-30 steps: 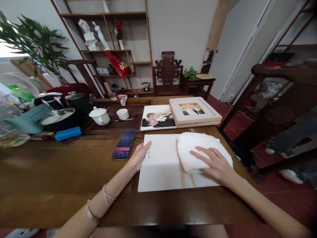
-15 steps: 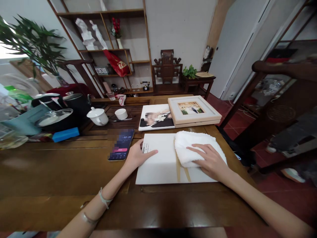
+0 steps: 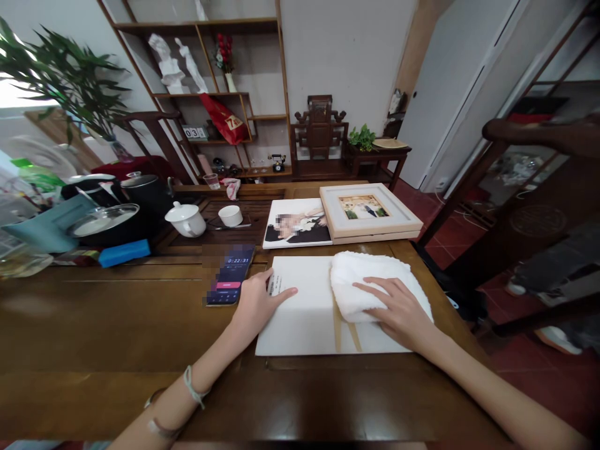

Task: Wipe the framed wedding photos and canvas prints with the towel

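Note:
A flat white board (image 3: 304, 312) with a thin gold ribbon lies on the dark wooden table (image 3: 117, 325) in front of me. My left hand (image 3: 257, 301) rests on its left edge, fingers stretched flat across the surface, holding nothing. A folded white towel (image 3: 370, 281) lies on the board's right half. My right hand (image 3: 398, 307) presses flat on the towel with its fingers spread. A phone (image 3: 230, 281) with a lit screen lies just left of my left hand.
Behind the board lie a photo print (image 3: 297, 231) and a framed picture (image 3: 370, 211). A white teapot (image 3: 186, 220), a cup (image 3: 230, 215), pots with lids (image 3: 110, 219) and a blue sponge (image 3: 124, 252) crowd the back left. A wooden chair (image 3: 539, 187) stands at the right.
My left hand slid from the board's left edge onto its surface. My right hand and the towel shifted slightly up the board. The board itself stays put.

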The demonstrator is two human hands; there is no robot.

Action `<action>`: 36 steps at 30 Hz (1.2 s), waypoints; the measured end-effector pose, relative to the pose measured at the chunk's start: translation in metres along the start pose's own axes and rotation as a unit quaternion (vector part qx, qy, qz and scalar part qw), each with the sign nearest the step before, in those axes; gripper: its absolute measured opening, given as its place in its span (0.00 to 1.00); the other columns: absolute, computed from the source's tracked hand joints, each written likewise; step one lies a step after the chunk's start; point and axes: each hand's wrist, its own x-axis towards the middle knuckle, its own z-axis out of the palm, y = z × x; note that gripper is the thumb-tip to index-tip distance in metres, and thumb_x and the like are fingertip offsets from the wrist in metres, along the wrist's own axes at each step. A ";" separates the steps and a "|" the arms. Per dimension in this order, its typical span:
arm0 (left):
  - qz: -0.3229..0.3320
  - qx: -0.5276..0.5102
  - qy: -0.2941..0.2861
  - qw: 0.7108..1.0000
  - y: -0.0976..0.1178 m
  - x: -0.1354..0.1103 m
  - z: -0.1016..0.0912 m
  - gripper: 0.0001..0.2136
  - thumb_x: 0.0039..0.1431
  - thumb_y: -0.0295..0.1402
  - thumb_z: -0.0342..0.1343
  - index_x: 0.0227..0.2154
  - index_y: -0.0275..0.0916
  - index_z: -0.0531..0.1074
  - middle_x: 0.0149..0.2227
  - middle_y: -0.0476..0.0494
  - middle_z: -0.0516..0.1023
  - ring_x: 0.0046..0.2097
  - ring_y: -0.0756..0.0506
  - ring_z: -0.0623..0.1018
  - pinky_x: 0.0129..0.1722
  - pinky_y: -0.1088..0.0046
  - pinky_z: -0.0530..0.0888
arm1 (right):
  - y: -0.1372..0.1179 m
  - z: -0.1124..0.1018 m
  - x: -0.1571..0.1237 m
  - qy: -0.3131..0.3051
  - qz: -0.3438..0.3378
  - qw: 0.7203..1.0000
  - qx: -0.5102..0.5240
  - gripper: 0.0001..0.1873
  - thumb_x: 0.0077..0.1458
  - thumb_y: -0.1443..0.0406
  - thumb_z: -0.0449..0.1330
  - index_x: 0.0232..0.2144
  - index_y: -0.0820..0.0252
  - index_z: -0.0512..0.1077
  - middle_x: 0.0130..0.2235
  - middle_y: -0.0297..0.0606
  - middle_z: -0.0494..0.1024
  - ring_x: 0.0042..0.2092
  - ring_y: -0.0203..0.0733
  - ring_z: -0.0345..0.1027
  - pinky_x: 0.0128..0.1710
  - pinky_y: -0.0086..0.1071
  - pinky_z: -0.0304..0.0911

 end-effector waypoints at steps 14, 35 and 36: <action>0.143 0.059 -0.051 0.987 -0.004 -0.008 0.010 0.27 0.54 0.44 0.59 0.54 0.38 0.67 0.61 0.32 0.64 0.63 0.32 0.61 0.59 0.54 0.60 | 0.001 0.001 -0.001 -0.005 0.005 1.000 0.003 0.17 0.49 0.81 0.51 0.31 0.58 0.72 0.54 0.44 0.73 0.55 0.54 0.64 0.41 0.46 0.62; 0.181 0.104 -0.163 0.964 -0.021 -0.011 0.020 0.24 0.68 0.36 0.37 0.64 0.32 0.50 0.67 0.32 0.51 0.69 0.40 0.51 0.66 0.55 0.53 | 0.034 -0.016 -0.024 0.051 0.062 0.997 -0.004 0.15 0.46 0.79 0.54 0.32 0.61 0.75 0.48 0.52 0.75 0.53 0.58 0.66 0.43 0.46 0.62; 0.182 0.102 -0.165 0.964 -0.021 -0.011 0.020 0.24 0.68 0.36 0.37 0.64 0.32 0.50 0.67 0.32 0.50 0.69 0.40 0.50 0.66 0.55 0.53 | 0.036 -0.016 -0.024 0.050 0.060 0.997 -0.012 0.15 0.46 0.79 0.54 0.31 0.61 0.74 0.49 0.52 0.75 0.53 0.58 0.66 0.43 0.47 0.62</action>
